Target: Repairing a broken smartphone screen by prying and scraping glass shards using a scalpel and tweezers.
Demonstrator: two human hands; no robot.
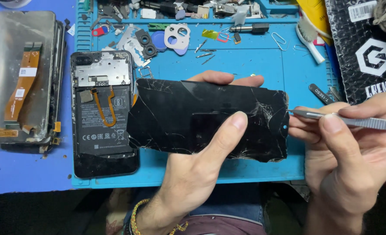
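Both hands were busy: your left hand point(201, 161) kept a firm grip on the cracked black screen point(208, 117) at frame centre, while your right hand point(354, 148) pinched the metal tool point(332, 117) against its right edge.

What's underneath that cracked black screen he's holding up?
Under the cracked screen lie the left hand fingers and the blue mat. Its left edge overlaps an opened phone. Whatever else lies beneath is hidden.

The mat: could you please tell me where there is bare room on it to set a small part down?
Bare blue mat lies between the parts tray above and the cracked screen held in the left hand. Another strip runs below that screen. It is crowded by the opened phone, the camera bezels, and the right hand with tweezers.
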